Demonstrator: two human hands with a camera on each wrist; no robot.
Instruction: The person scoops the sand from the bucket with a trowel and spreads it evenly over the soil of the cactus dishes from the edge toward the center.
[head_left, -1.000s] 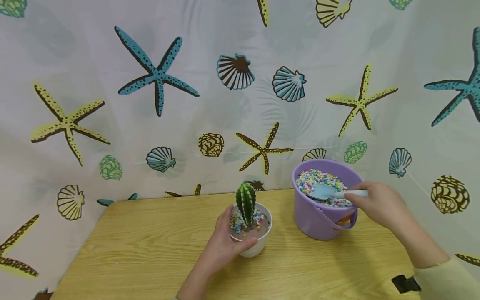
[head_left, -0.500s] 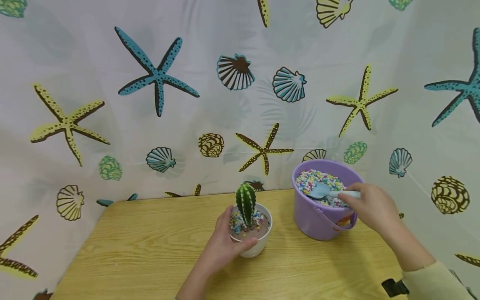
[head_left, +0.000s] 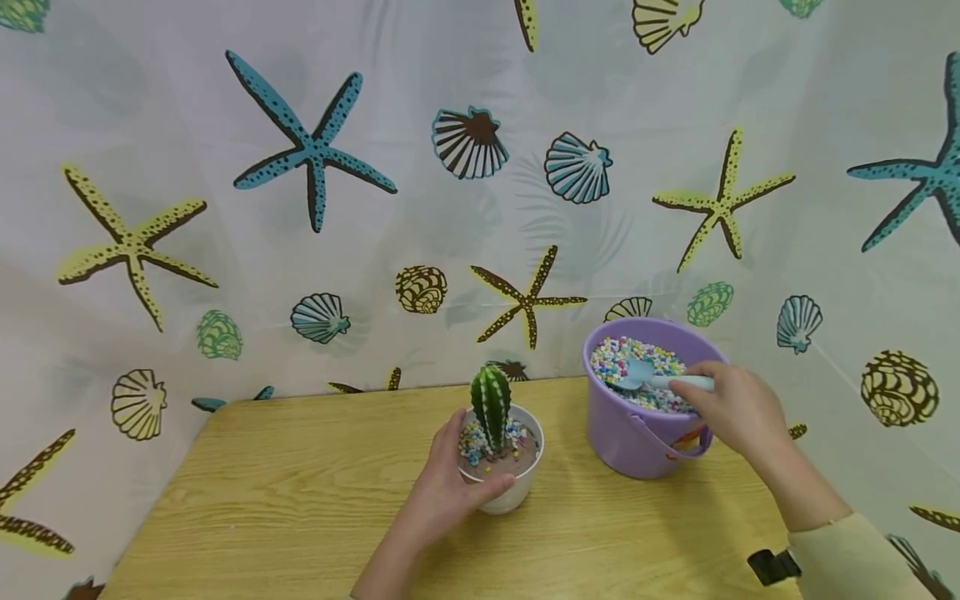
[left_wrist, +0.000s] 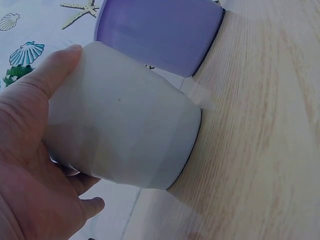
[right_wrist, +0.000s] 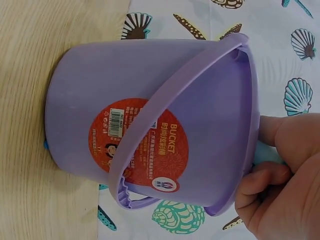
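A green ribbed cactus [head_left: 491,408] stands in a white pot [head_left: 504,502], with brown soil and colored beads around its base. My left hand [head_left: 450,492] grips the pot from its left side, thumb at the near rim; the left wrist view shows the pot's smooth wall [left_wrist: 125,120] against the palm side. At the purple bucket [head_left: 630,442], my right hand [head_left: 742,408] holds a light blue scoop [head_left: 641,375] by its handle. The scoop's blade lies at the surface of the colored beads [head_left: 660,358] inside. In the right wrist view the bucket's wall hides most of the scoop.
The wooden table [head_left: 300,483] bears the pot and the bucket, the bucket to the right of the pot. Behind them hangs a curtain [head_left: 375,192] with starfish and shells. The bucket's handle [right_wrist: 150,110] hangs down on its near side.
My right hand has shifted slightly left with the scoop, its blade moving across the beads toward the bucket's left part. The left hand and the pot have stayed in place.
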